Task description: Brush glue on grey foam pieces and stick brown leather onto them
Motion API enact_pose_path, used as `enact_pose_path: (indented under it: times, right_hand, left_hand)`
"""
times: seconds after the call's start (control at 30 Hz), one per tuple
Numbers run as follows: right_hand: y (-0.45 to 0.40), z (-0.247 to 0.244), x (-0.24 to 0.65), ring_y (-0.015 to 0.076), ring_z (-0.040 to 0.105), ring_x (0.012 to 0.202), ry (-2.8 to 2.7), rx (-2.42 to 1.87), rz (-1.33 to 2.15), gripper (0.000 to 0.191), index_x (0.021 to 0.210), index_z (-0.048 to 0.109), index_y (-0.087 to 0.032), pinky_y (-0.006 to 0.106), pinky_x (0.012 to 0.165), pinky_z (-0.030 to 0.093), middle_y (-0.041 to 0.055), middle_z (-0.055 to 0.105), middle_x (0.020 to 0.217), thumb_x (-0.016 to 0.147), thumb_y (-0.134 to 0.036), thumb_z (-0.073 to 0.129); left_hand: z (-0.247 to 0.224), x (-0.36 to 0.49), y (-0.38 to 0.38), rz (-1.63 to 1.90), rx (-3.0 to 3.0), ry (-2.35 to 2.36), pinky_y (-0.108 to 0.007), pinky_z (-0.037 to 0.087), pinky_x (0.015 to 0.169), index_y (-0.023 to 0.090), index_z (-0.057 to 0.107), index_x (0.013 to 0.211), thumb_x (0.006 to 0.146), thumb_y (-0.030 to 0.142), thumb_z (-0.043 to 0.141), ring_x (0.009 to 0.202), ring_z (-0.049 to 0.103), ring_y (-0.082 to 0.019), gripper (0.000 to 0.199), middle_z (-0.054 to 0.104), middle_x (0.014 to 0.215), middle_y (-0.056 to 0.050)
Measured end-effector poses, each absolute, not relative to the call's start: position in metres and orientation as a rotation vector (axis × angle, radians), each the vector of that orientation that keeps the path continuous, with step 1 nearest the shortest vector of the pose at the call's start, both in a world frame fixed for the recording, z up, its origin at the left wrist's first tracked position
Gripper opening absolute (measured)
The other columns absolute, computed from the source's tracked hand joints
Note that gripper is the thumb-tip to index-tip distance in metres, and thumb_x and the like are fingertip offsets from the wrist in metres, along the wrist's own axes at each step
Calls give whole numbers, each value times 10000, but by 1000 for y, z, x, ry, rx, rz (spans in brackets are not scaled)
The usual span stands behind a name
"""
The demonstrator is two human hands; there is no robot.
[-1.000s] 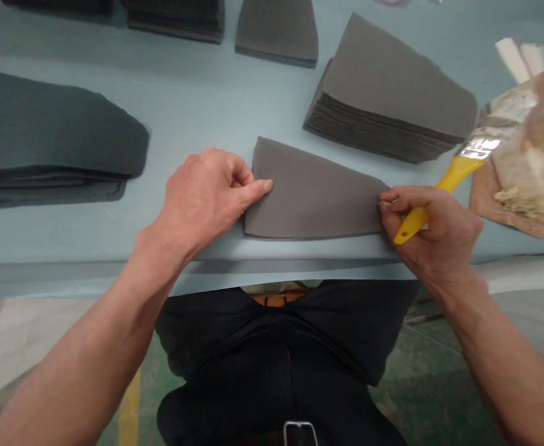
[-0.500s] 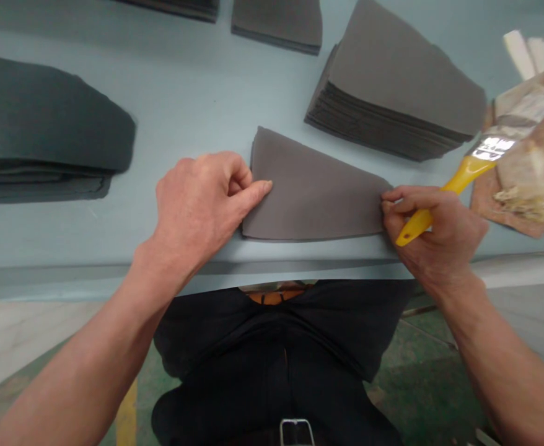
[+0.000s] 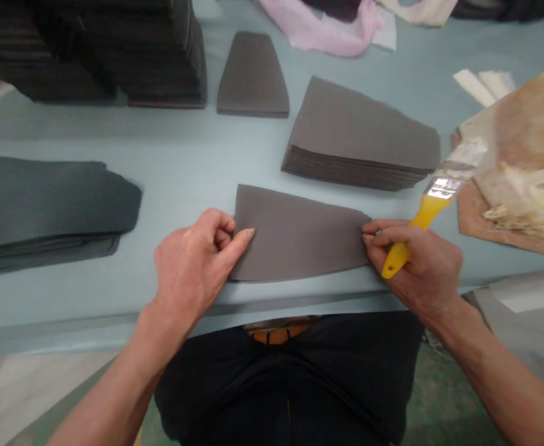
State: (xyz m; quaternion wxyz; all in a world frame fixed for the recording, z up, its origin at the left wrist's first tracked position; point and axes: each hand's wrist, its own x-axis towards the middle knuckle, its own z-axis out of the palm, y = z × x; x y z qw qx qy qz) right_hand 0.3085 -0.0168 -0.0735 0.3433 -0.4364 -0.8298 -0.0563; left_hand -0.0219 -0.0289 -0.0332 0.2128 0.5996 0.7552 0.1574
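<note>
A grey tapered fabric piece (image 3: 300, 238) lies flat near the table's front edge. My left hand (image 3: 197, 257) pinches its wide left end, thumb on top and fingers curled at the edge. At the narrow right end, the fingertips of my right hand (image 3: 416, 260) are pressed together on the fabric. The same hand carries a brush (image 3: 432, 207) with a yellow handle, its bristles pointing up and to the right. Just behind the piece sits a stack of similar grey pieces (image 3: 365, 127).
Dark folded fabric (image 3: 53, 204) lies at the left. Tall dark stacks (image 3: 160, 56) stand at the back left, beside a small grey stack (image 3: 253, 74). Pink cloth (image 3: 328, 31) is at the back. A glue-crusted container (image 3: 532, 136) rests on a brown board (image 3: 476, 217) at the right.
The view has shifted, bringing more of the table's back into sight, and everything near appears lower. Both hands keep their places at the ends of the grey piece.
</note>
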Motion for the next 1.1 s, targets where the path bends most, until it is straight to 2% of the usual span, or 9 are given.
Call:
enact_pose_path:
  times: [0.1,0.2,0.27,0.43,0.53,0.6,0.73,0.9,1.1]
  right_hand:
    - [-17,-74,307,178,838,830,-2164,-1115,-135,164,931,605,-235,267,737,626,24,850,973,988,-158,739]
    - [-16,-74,306,186,843,837,-2165,-1087,-149,161,946,601,-224,266,743,624,41,849,971,993,-140,729]
    - [-15,-75,305,187,842,830,-2163,-1087,-156,156,950,604,-220,269,738,619,45,849,971,996,-138,728]
    - [-15,-74,304,187,841,836,-2152,-1091,-157,167,953,605,-226,269,733,617,36,850,977,991,-129,736]
    - [-16,-73,303,181,836,850,-2141,-1095,-137,182,956,604,-232,268,759,624,31,849,984,978,-110,737]
    - [-16,-72,303,174,832,854,-2128,-1099,-122,195,950,599,-239,265,773,626,22,847,988,971,-95,728]
    - [-15,-72,302,174,831,880,-2112,-1095,-92,205,944,598,-249,270,793,627,6,846,977,958,-74,704]
    - [-13,-70,303,168,815,803,-2133,-1078,-144,204,937,601,-254,279,736,619,-7,854,967,949,-82,710]
    - [-11,-67,306,179,816,825,-2170,-1048,-159,192,959,621,-252,295,755,630,10,855,975,955,-87,720]
  left_hand:
    - [-37,-22,-32,416,1683,2132,-307,346,676,258,687,1020,954,467,710,629,596,-148,220,661,695,70]
    - [-40,-24,-35,423,1791,2152,-301,356,672,269,661,1227,982,458,706,693,659,-166,312,671,761,70]
    - [-42,-26,-36,479,1945,2130,-306,394,680,262,639,1291,1015,467,680,790,711,-184,347,709,865,44]
    - [-47,-33,-35,594,2448,2030,-374,524,807,220,669,1286,1084,489,577,1022,711,-271,349,741,1145,-81]
    - [-47,-35,-30,591,2700,1889,-433,544,938,206,705,1259,1086,381,578,1053,680,-288,277,727,1338,-126]
    - [-47,-36,-27,577,2799,1766,-462,533,1004,212,707,1290,1083,294,571,1127,676,-303,261,729,1411,-108]
    - [-43,-34,-22,482,2965,1627,-489,536,985,234,725,1329,1066,213,570,1268,671,-354,307,776,1386,-73]
    - [-31,-28,-18,251,3140,1405,-484,586,958,159,747,1346,1021,79,493,1212,731,-352,421,754,1436,-133]
    - [-27,-19,-15,101,3265,1232,-453,636,899,93,723,1393,982,13,431,1207,747,-355,510,723,1473,-193]
